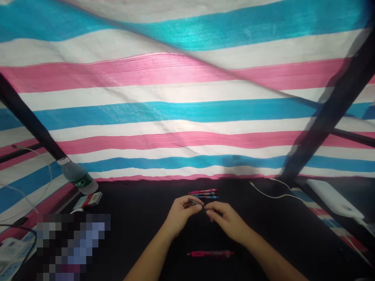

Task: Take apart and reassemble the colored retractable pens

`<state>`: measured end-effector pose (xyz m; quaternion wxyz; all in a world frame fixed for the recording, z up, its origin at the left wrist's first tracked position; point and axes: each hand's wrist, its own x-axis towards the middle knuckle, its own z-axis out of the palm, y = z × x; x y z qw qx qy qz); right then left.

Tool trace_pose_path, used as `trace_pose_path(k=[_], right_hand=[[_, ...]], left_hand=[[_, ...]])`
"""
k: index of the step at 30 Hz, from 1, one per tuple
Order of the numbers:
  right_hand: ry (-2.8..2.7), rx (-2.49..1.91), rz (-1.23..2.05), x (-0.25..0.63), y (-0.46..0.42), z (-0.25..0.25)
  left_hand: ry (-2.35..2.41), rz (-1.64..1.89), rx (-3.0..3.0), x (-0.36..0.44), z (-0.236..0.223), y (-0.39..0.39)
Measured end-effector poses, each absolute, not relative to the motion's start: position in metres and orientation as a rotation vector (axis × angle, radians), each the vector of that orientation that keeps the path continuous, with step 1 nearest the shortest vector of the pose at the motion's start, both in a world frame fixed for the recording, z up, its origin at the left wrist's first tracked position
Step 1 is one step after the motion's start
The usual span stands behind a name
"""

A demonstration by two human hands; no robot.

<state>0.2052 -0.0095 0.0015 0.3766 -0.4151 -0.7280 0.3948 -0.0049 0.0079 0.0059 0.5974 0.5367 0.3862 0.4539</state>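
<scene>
three pens (203, 194) on the table (131, 203), one pen (210, 253) nearer, bottle (78, 176) at left

**Clutter under a striped tarp**

Left of the left hand (180, 214), a tilted water bottle (77, 176) beside a small red-and-white box (88, 200); farther left, a power strip (14, 253); right of the right hand (227, 222), a white cable (275, 194) and a white power bank (334, 198); beyond, a striped tarp (187, 117).

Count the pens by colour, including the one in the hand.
Pink pens: 2
Blue pen: 1
Dark pen, in the left hand: 1
Pen of unclear colour: 1
Total: 5
</scene>
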Motion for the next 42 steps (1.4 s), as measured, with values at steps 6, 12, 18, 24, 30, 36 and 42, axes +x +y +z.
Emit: trace_pose_path(k=[6,12,18,24,30,36,42], right_hand=[[-1.973,-1.036,0.999,0.213,-0.009,0.012],[-2.303,-0.963,0.857,0.218,-0.012,0.008],[-1.986,-0.970,1.247,0.218,-0.010,0.001],[-1.244,-0.665,1.513,0.206,-0.006,-0.006],[-0.883,-0.578,1.566,0.197,-0.005,0.002],[-0.726,-0.563,1.443,0.224,0.000,0.018],[-0.760,-0.550,1.314,0.228,0.000,0.016]], left_hand=[[0.903,0.955,1.512,-0.013,0.015,0.005],[0.859,0.616,2.156,-0.023,0.023,-0.001],[0.886,0.699,2.188,-0.021,0.023,0.000],[0.981,1.092,1.885,-0.011,0.025,-0.001],[0.984,1.192,1.833,-0.006,0.015,-0.001],[1.149,1.311,1.727,-0.011,0.011,0.007],[1.156,1.242,1.789,-0.009,0.009,0.006]])
